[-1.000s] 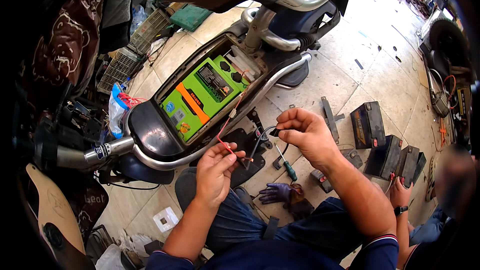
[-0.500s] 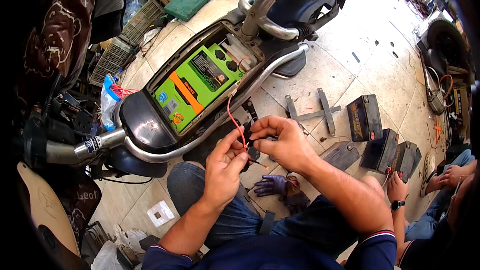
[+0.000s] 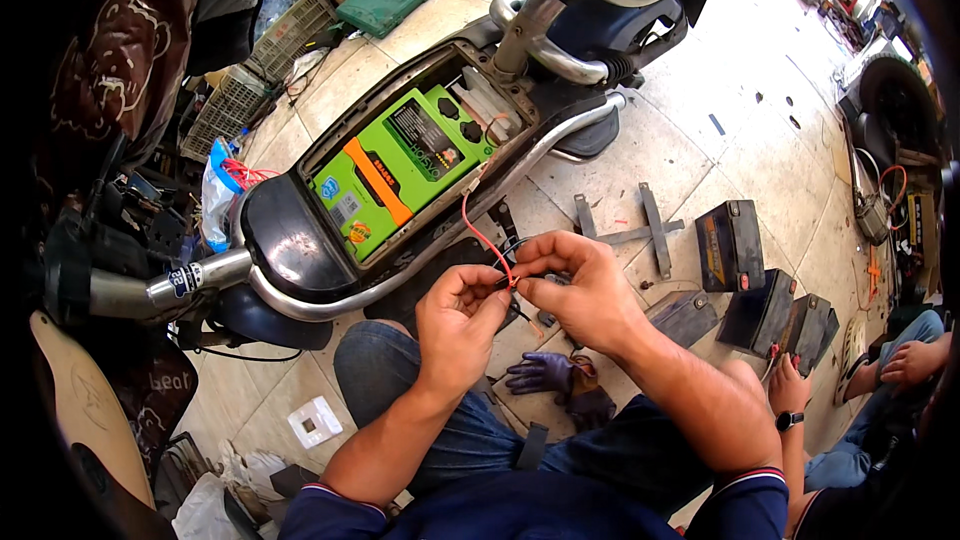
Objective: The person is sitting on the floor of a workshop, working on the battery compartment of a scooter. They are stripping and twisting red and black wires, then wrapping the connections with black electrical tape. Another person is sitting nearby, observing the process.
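Note:
My left hand (image 3: 462,318) and my right hand (image 3: 568,290) meet with pinched fingers just outside a scooter's open floor compartment (image 3: 470,185). My left hand grips dark and red wires. My right thumb and fingers pinch the red wire (image 3: 480,230) at its lower end, where fine detail is hidden by the fingers. A dark wire (image 3: 522,312) hangs below them with a pale tip. The red wire runs up to a small pale connector at the compartment's edge. Inside lies a green battery (image 3: 390,175) with an orange handle band and black terminal covers.
Several dark batteries (image 3: 730,245) and metal brackets (image 3: 655,230) lie right on the tiles. Gloves (image 3: 540,370) lie below my hands. Crates (image 3: 280,45) and clutter stand left. Another person's hand (image 3: 790,390) touches a battery at lower right; another hand (image 3: 910,360) rests farther right.
My right hand has come left and down to join my left hand at the wires. My left hand has moved slightly right and up, its fingers now curled closer round the wires.

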A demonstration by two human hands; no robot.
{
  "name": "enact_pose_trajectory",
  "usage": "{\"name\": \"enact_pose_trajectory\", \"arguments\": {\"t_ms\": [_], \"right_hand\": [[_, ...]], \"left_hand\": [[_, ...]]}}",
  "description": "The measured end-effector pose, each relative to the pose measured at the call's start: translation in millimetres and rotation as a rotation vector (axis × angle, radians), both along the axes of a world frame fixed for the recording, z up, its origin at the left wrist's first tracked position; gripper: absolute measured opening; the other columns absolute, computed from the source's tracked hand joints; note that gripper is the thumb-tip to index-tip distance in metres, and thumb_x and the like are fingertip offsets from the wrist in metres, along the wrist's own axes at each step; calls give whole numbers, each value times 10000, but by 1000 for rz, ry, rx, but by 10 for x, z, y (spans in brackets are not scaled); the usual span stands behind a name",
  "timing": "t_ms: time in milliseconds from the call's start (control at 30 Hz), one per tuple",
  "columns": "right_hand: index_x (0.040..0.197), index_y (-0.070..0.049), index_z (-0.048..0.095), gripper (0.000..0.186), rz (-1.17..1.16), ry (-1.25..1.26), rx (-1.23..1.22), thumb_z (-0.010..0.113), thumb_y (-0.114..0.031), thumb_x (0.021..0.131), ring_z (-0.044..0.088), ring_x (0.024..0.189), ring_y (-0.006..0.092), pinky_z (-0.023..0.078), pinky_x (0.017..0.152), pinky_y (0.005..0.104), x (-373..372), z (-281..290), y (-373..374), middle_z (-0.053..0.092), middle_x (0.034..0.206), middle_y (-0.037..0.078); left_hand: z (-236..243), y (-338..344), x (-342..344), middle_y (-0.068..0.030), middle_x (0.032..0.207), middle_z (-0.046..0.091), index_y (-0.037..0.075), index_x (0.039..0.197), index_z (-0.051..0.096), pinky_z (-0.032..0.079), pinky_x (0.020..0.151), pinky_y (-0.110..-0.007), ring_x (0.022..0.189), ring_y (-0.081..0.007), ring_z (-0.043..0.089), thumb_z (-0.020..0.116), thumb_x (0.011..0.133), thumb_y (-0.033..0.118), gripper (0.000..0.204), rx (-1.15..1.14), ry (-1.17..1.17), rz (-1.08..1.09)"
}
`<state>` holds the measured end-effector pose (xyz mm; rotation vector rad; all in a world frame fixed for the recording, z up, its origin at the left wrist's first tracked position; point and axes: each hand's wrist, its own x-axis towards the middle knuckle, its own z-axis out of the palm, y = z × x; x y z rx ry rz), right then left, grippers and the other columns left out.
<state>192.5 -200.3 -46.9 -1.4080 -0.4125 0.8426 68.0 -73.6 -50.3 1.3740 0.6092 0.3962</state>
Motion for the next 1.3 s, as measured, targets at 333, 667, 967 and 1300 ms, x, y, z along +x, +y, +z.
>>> {"name": "enact_pose_trajectory", "arguments": {"t_ms": [333, 667, 967, 1300], "right_hand": [[1280, 63, 552, 515, 259, 69, -142, 821, -76, 864, 668, 1051, 155, 552, 917, 297, 105, 362, -262, 683, 1112, 106], [1180, -17, 700, 320, 201, -373, -100, 733, 20, 864, 687, 959, 272, 567, 813, 360, 83, 444, -329, 629, 1118, 145], [1204, -48, 696, 368, 136, -939, -35, 757, -49, 841, 648, 977, 385, 538, 832, 452, 110, 285, -201, 651, 1063, 171], [1310, 40, 590, 405, 34, 178, 167, 637, 31, 907, 662, 993, 154, 539, 805, 292, 129, 261, -66, 706, 1147, 105]], "left_hand": [[-79, 39, 91, -33, 992, 714, -38, 1006, 708, 528, 761, -220, 871, -64, 651, 664, 934, -79, 93, 142, 39, -80], [-63, 120, 137, -50, 1063, 723, -32, 1125, 704, 558, 900, -275, 976, -123, 685, 661, 918, -113, 227, -289, -65, -315], [-17, 108, 79, -63, 1271, 663, 0, 1361, 598, 491, 1076, -347, 1199, -145, 621, 690, 996, 54, 380, -496, -198, -452], [-90, -114, 22, -95, 1277, 689, -22, 1340, 616, 529, 1037, -359, 1155, -182, 666, 673, 1041, 146, 348, -298, -235, -139]]}}
